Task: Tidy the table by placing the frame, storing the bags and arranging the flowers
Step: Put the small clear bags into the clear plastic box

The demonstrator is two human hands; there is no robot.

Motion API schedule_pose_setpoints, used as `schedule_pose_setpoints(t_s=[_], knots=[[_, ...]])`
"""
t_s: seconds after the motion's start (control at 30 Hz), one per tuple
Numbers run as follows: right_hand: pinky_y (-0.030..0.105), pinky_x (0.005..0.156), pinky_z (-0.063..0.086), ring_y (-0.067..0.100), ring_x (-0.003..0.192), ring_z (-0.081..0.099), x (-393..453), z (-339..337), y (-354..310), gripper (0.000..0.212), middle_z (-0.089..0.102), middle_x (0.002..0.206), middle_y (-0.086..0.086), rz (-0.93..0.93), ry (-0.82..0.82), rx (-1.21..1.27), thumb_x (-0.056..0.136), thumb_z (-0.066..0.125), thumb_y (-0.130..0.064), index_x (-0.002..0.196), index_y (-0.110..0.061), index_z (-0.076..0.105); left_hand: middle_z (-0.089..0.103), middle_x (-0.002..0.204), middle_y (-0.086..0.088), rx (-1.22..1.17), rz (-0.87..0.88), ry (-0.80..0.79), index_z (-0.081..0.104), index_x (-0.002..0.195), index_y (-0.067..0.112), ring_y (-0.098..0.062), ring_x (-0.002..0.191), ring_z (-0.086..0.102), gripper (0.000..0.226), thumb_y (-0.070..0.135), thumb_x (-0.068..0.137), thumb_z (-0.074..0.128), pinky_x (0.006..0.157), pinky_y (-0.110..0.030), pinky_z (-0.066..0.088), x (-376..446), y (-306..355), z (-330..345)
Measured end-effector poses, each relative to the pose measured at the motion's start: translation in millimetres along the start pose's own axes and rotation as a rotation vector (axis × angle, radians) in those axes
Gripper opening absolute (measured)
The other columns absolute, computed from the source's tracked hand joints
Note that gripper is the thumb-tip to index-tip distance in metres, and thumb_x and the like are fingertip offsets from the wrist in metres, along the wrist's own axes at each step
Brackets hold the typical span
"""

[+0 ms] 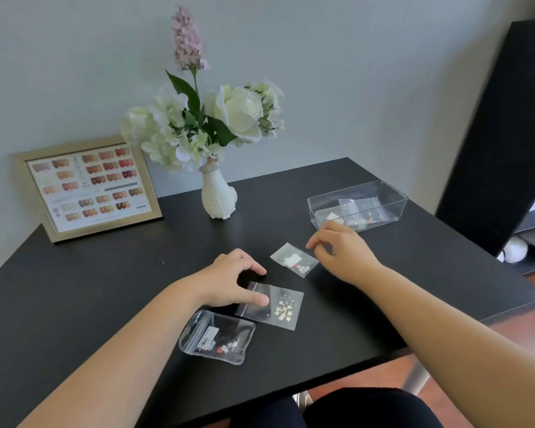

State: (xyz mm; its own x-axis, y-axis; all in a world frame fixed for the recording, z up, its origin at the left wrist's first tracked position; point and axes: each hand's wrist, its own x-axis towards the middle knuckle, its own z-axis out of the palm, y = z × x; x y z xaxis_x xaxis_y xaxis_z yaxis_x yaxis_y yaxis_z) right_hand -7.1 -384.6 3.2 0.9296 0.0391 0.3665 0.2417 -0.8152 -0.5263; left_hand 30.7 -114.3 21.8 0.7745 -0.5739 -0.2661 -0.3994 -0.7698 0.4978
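Note:
Three small clear bags lie on the black table (105, 288). My left hand (229, 278) arches over the middle bag (283, 307), thumb pressing on its left part. My right hand (337, 247) hovers with loosely curled fingers at the right edge of the far bag (294, 260), holding nothing that I can see. The near bag (217, 336) lies untouched. A clear plastic box (393, 208) at the right holds several bags. A gold frame (87, 186) leans against the wall at the left. White and pink flowers (204, 118) stand in a white vase (218, 196).
A tall black panel (501, 134) stands at the right beyond the table edge, with white objects on the floor beside it. The table's front edge runs close to my knees (368, 409). A grey wall backs the table.

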Motion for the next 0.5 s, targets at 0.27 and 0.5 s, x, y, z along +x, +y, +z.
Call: schedule_pose_setpoints(t_s=[0.27,0.5], knots=[[0.036,0.089,0.042,0.019,0.109,0.042,6.1,24.6,-18.4,0.046,0.049,0.109,-0.005,0.349,-0.190,-0.121,0.068,0.071,-0.059,0.105,-0.033,0.062,0.042,0.111,0.022,0.033,-0.021,0.049,0.048,0.094,0.041,-0.003,0.104,0.040,0.059,0.064,0.052,0.083,0.073,-0.028,0.038,-9.0,8.6,8.0],[0.023,0.060,0.041,0.010,0.078,0.060,2.4,7.7,-9.5,0.012,0.064,0.082,-0.006,0.384,-0.086,0.246,0.078,0.074,-0.029,0.082,-0.029,0.063,0.065,0.080,0.021,-0.129,0.074,0.186,0.052,0.093,0.046,0.005,0.055,0.053,0.026,0.037,0.081,0.074,0.050,-0.012,0.040,-4.0,19.0,9.6]])
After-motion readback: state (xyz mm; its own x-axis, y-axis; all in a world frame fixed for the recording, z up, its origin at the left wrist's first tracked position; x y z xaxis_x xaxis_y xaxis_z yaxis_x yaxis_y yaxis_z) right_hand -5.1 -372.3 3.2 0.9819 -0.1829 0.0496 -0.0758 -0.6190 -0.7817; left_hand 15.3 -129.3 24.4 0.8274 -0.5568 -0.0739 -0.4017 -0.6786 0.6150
